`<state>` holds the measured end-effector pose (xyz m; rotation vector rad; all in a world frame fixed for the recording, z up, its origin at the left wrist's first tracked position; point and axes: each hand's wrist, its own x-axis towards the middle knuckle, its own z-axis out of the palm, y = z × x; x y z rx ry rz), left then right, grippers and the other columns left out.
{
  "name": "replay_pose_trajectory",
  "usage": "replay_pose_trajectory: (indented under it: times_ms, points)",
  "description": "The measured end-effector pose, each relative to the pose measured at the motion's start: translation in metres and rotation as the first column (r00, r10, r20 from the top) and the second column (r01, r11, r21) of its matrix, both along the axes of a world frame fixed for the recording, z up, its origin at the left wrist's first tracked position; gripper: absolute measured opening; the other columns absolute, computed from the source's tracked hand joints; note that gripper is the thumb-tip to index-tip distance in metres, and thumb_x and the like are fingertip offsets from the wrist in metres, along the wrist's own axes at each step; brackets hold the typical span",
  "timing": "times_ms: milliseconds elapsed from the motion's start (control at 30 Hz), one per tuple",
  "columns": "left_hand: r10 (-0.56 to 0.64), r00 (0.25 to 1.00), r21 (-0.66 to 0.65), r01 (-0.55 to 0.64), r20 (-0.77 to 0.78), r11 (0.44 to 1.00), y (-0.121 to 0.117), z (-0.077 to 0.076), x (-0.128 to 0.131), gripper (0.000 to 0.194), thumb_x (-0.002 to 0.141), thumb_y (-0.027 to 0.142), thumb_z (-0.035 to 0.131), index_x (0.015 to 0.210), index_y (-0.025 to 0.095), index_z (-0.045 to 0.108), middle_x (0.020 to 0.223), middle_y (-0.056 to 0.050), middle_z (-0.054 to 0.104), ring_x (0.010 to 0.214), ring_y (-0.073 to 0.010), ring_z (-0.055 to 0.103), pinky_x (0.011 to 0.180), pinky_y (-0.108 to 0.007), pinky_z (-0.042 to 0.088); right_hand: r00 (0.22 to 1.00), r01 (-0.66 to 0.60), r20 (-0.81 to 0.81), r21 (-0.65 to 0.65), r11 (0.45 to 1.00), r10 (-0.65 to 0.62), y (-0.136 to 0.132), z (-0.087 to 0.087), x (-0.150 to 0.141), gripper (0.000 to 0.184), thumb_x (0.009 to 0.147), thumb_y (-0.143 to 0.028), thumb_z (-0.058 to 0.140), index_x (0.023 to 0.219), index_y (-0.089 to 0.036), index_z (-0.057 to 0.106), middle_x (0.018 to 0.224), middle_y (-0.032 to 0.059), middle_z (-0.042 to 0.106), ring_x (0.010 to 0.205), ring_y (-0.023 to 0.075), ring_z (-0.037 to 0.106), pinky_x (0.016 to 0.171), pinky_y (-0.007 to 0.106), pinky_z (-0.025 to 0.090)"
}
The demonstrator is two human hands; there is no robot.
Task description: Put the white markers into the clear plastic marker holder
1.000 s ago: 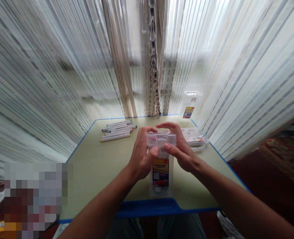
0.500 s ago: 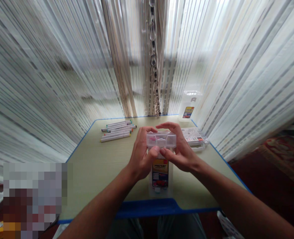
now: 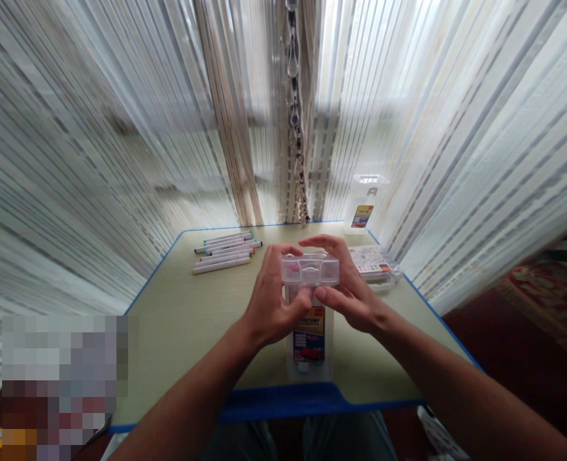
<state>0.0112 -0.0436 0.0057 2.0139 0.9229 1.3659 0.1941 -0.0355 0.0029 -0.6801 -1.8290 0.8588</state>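
Note:
A clear plastic marker case with a yellow and blue label stands upright near the front edge of the table. Its translucent lid sits on top, with a front latch. My left hand wraps the lid's left side, its thumb at the latch. On the other side my right hand curves round the lid, thumb just under its front rim and fingers behind. Both hands' far fingertips are partly hidden by the lid.
Several white markers lie on the pale table at left. A second clear case stands at the back right, with a packaged clear lid before it. String curtains surround the table's far sides.
My left thumb has shifted slightly right under the latch, and my right thumb has moved a little to the right. The case stays in place.

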Motion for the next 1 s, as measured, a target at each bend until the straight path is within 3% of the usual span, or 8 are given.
replay_pose_trajectory:
  times_ms: [333, 567, 700, 833, 1000]
  points:
    - [-0.066, 0.995, -0.048, 0.070, 0.075, 0.996, -0.001, 0.001, -0.004, 0.040, 0.086, 0.043, 0.057, 0.120, 0.023, 0.050, 0.117, -0.010, 0.055, 0.104, -0.0279, 0.057, 0.084, -0.041, 0.051, 1.000, -0.006, -0.016, 0.008, 1.000, 0.006, -0.001, 0.002, 0.000, 0.058, 0.090, -0.051, 0.064, 0.141, -0.032, 0.044, 0.138, 0.0087, 0.052, 0.109, 0.0297, 0.061, 0.092, 0.050, 0.052]
    - [0.047, 0.992, -0.084, -0.037, 0.118, 0.996, -0.003, -0.001, 0.006, 0.026, 0.096, 0.042, 0.050, 0.115, 0.024, 0.054, 0.113, -0.007, 0.056, 0.100, -0.0242, 0.057, 0.085, -0.038, 0.048, 0.986, 0.074, -0.149, -0.039, 0.996, -0.079, -0.003, 0.000, -0.012, 0.046, 0.092, -0.049, 0.063, 0.131, -0.027, 0.053, 0.132, 0.0083, 0.060, 0.114, 0.0292, 0.060, 0.093, 0.047, 0.050]
    - [0.135, 0.980, -0.104, -0.120, 0.148, 0.987, -0.005, 0.001, 0.013, 0.018, 0.096, 0.036, 0.052, 0.109, 0.024, 0.056, 0.107, -0.005, 0.058, 0.095, -0.0215, 0.057, 0.084, -0.036, 0.048, 0.973, 0.141, -0.181, -0.043, 0.989, -0.146, -0.005, 0.001, -0.020, 0.038, 0.094, -0.045, 0.063, 0.127, -0.027, 0.055, 0.127, 0.0070, 0.064, 0.105, 0.0252, 0.062, 0.087, 0.042, 0.050]
    - [0.151, 0.975, -0.092, -0.137, 0.161, 0.986, -0.007, 0.004, 0.016, 0.016, 0.094, 0.033, 0.053, 0.106, 0.023, 0.056, 0.104, -0.005, 0.058, 0.094, -0.0217, 0.058, 0.082, -0.036, 0.048, 0.971, 0.165, -0.169, -0.041, 0.985, -0.170, -0.007, 0.004, -0.022, 0.033, 0.093, -0.040, 0.063, 0.122, -0.026, 0.058, 0.117, 0.0051, 0.066, 0.091, 0.0213, 0.062, 0.075, 0.037, 0.049]
    - [0.163, 0.973, -0.081, -0.151, 0.162, 0.985, -0.009, 0.006, 0.018, 0.015, 0.093, 0.032, 0.052, 0.105, 0.023, 0.056, 0.101, -0.004, 0.057, 0.091, -0.0211, 0.057, 0.081, -0.036, 0.047, 0.967, 0.168, -0.190, -0.039, 0.985, -0.172, -0.009, 0.008, -0.022, 0.028, 0.091, -0.036, 0.063, 0.116, -0.024, 0.061, 0.106, 0.0028, 0.067, 0.088, 0.0204, 0.062, 0.076, 0.036, 0.049]
